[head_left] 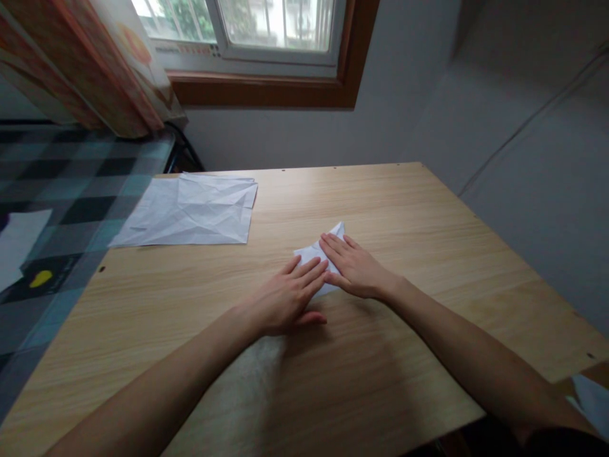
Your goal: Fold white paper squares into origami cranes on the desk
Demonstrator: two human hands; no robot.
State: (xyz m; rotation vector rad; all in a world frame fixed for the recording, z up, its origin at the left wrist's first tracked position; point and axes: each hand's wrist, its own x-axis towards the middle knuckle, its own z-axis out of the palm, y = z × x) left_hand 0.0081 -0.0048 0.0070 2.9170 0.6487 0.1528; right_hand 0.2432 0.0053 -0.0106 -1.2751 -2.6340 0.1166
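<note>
A small folded piece of white paper (310, 251) lies on the wooden table (380, 203), partly hidden under both hands. My left hand (288, 295) rests flat over its left and near side, fingers stretched out and thumb apart, toward the right. Across the paper's right part lies my right hand (354, 266), also flat, with its fingers pointing left and away from me. The fingertips of the two hands almost meet at the middle of the paper. One pointed corner of the paper sticks out beyond my right fingers.
Several creased white sheets (204, 212) lie stacked at the table's far left. Left of the table is a checkered cloth (90, 209) with another white sheet (21, 244) on it. A window (276, 32), a curtain (80, 57) and walls stand behind.
</note>
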